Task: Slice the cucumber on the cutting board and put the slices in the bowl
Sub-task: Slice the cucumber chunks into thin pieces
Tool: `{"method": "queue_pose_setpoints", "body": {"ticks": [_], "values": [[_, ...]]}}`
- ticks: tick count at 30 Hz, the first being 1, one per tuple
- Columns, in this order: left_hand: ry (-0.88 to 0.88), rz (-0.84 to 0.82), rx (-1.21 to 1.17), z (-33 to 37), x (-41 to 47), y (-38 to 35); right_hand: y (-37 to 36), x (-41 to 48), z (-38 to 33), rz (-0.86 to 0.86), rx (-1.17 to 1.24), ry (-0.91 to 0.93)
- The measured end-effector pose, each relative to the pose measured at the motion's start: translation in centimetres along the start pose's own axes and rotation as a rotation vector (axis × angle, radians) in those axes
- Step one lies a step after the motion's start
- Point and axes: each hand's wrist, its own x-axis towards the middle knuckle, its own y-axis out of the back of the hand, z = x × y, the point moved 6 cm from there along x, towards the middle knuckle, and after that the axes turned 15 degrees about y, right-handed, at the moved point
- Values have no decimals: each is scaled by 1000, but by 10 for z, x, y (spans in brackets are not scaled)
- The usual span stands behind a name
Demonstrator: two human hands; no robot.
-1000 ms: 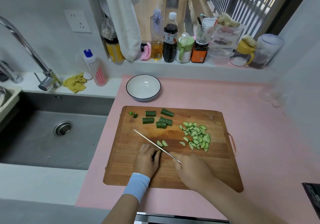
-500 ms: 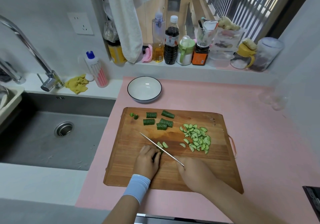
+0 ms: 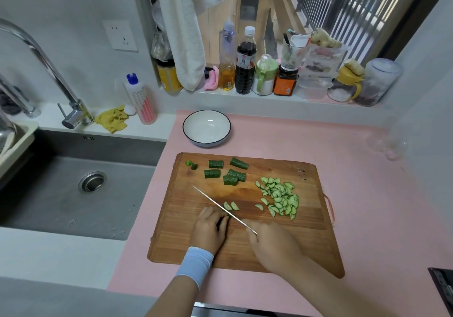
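A wooden cutting board (image 3: 201,250) lies on the pink counter. My left hand (image 3: 208,228) presses a dark green cucumber piece (image 3: 222,220) onto the board, mostly hidden under the fingers. My right hand (image 3: 272,245) grips a knife (image 3: 220,207) whose blade runs up-left beside the left fingertips. Two fresh slices (image 3: 231,205) lie just right of the blade. A pile of thin slices (image 3: 280,198) sits at the board's right. Several uncut cucumber chunks (image 3: 226,172) and two end bits (image 3: 191,164) lie along the far edge. The white bowl (image 3: 206,128) with a dark rim stands behind the board and holds nothing.
A steel sink (image 3: 73,189) with a tall faucet (image 3: 36,54) lies to the left. Bottles, jars and containers (image 3: 269,71) line the window ledge behind. A squeeze bottle (image 3: 141,98) and a yellow cloth (image 3: 111,119) sit behind the sink. A towel (image 3: 181,30) hangs above.
The knife blade has shifted slightly toward my left fingers on the cucumber piece; both hands otherwise hold their places. The view has tilted a little.
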Motion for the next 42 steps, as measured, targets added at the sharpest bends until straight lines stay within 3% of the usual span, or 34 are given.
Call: {"method": "queue_pose_setpoints", "body": {"ticks": [14,25,34,42], "values": [[8,-10,-25,-2,0,1,6,-19,6,-78,120,-39],[-13,-1,-25,-1,-2,3,-7,22,-3,-72,70,-35],[8,1,-19,-3,-2,4,2,-3,-6,3,27,16],[0,-10,-30,-1,-1,5,8,-30,10,-65,12,-77]]}}
